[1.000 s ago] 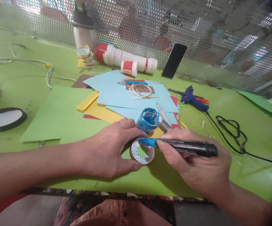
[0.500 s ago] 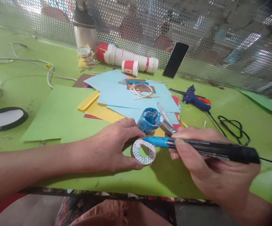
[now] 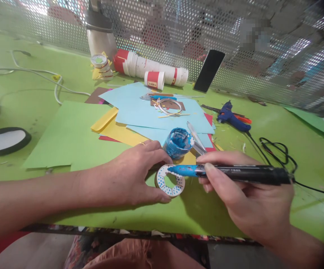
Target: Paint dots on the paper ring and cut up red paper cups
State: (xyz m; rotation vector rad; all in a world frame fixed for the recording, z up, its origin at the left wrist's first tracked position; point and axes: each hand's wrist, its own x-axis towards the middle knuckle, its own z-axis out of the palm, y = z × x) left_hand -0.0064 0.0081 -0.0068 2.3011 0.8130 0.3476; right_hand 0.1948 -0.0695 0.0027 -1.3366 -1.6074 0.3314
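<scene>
My left hand (image 3: 135, 173) grips a small white ring (image 3: 176, 191) between thumb and fingers, on the green tabletop. The ring's face is split by dark lines and dotted with blue; a green shape shows through its middle. In my right hand (image 3: 243, 194) is a black marker (image 3: 235, 174) with a blue front end, lying almost level. Its tip is at the upper left part of the ring's face. Just behind the ring stands an open jar (image 3: 179, 144) smeared with blue paint. A silver tool, partly hidden by my right hand, lies beside the jar.
Light blue paper sheets (image 3: 142, 112) and a green sheet (image 3: 52, 138) lie beyond my hands. To the right are a blue glue gun (image 3: 231, 116) and its black cord. Stacked paper cups (image 3: 150, 67) and a phone (image 3: 209, 71) are near the perforated metal screen (image 3: 139, 22).
The marker has shifted left and a little down, its tip moving from the ring's top edge onto its upper left face. My left hand keeps its hold on the ring.
</scene>
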